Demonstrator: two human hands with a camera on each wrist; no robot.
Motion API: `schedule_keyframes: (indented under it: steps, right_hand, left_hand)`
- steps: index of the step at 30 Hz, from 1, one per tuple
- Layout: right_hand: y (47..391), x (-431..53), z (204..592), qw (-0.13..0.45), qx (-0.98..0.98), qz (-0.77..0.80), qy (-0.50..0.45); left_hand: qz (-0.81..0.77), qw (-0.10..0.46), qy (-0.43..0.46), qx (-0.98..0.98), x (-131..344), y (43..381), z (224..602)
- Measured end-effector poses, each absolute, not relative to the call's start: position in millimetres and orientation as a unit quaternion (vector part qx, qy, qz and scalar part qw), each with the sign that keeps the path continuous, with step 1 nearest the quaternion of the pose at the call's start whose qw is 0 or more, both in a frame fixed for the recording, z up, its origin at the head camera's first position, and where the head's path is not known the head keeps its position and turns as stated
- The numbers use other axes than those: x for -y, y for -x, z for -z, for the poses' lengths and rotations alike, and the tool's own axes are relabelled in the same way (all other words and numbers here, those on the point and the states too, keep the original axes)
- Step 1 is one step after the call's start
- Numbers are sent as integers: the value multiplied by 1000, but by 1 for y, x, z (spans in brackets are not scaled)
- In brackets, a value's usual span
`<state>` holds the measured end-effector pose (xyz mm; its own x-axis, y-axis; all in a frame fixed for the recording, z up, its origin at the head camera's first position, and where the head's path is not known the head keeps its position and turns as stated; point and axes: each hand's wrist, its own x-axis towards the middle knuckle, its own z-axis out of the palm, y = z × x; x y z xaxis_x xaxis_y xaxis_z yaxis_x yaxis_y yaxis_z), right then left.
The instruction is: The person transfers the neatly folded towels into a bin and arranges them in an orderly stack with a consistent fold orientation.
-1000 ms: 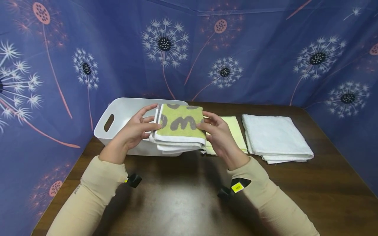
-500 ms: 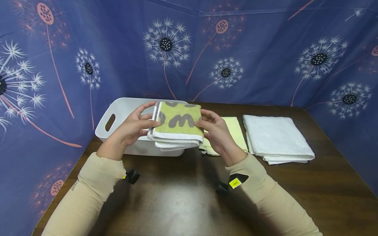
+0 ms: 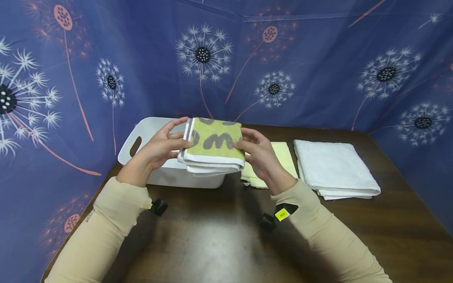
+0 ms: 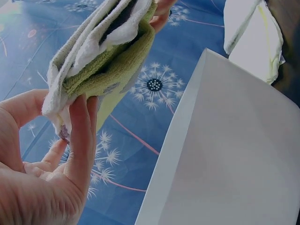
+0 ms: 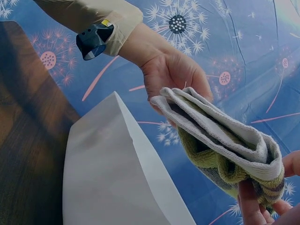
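Between my two hands is a folded green towel (image 3: 216, 139) with grey markings and white borders, raised in front of the white bin (image 3: 187, 179). My left hand (image 3: 155, 151) pinches its left edge, thumb on top and fingers beneath. On the right edge, my right hand (image 3: 260, 157) grips it the same way. In the left wrist view the stacked layers of the towel (image 4: 112, 56) show edge-on, with fingers (image 4: 80, 136) pressed to the underside. The right wrist view shows the towel's (image 5: 225, 136) white-trimmed folds hanging beside the bin (image 5: 108, 164).
A folded pale yellow towel (image 3: 284, 159) lies on the wooden table (image 3: 212, 236) behind my right hand. Right of it is a larger folded white towel (image 3: 334, 167). A blue dandelion-print cloth (image 3: 226, 94) hangs behind and at the sides. The bin's left wall has a handle slot.
Both hands have raised the green towel slightly, and it stays gripped at both edges. The whole scene has shifted a little to the right in the head view.
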<state>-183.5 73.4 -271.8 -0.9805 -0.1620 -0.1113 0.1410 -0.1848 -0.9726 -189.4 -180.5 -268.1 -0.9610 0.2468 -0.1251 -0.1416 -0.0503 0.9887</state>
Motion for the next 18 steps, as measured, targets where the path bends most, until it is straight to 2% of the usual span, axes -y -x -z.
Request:
schedule_keyframes:
  steps: [18]
  right_hand:
    - [191,-59,269,100,-632,768,2]
  left_hand:
    - [-718,142,-29,-681,192,198,264]
